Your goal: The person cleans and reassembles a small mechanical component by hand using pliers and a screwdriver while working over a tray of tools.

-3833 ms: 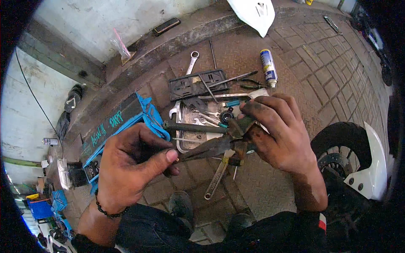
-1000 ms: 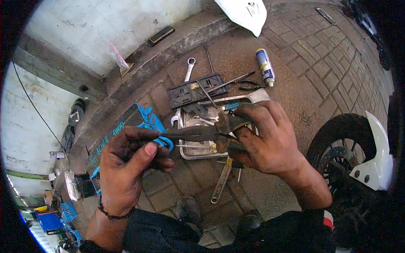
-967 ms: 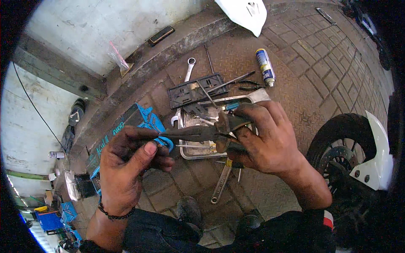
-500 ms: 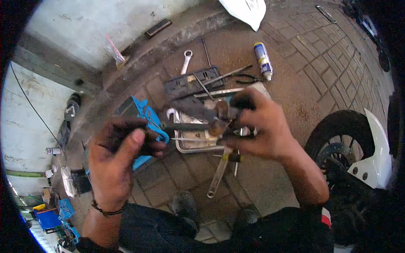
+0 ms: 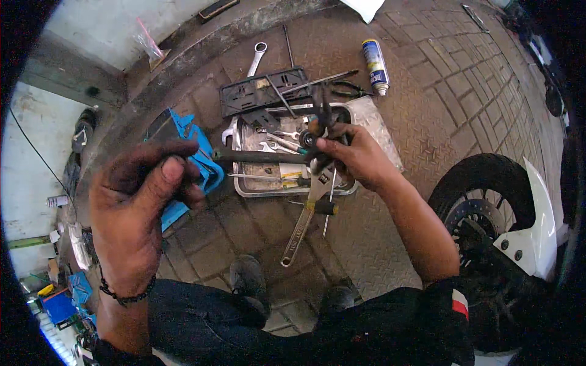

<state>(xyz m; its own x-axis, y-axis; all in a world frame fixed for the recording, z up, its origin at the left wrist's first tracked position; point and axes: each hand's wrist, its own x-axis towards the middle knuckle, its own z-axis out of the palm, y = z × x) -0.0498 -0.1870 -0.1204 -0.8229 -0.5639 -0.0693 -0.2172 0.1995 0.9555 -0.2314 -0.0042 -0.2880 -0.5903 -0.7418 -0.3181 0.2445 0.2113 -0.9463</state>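
My right hand (image 5: 354,152) is closed round the thick, forked end of a dark metal shaft part (image 5: 262,157), held over the tool tray. Its long thin end points left, toward my left hand (image 5: 143,195). The fingers of my left hand are blackened and curled, with the thumb against them; what they hold, if anything, is hidden. Below the hands stands a metal tray (image 5: 239,189) with small wrenches and screwdrivers in it. A large adjustable wrench (image 5: 297,235) leans from the tray's near edge down onto the paving. Crumpled blue plastic (image 5: 210,174) lies just beyond my left hand.
A black plastic panel (image 5: 235,100) with tools on it lies behind the tray, near a combination wrench (image 5: 257,58), pliers (image 5: 348,90) and a spray can (image 5: 375,67). At right stands a wheel (image 5: 482,189) beside a white fender (image 5: 540,226). My shoes (image 5: 249,277) are below.
My hands have drawn apart. The left hand has moved left, away from the shaft's tip. The right hand has turned the shaft part, so its forked end points up.
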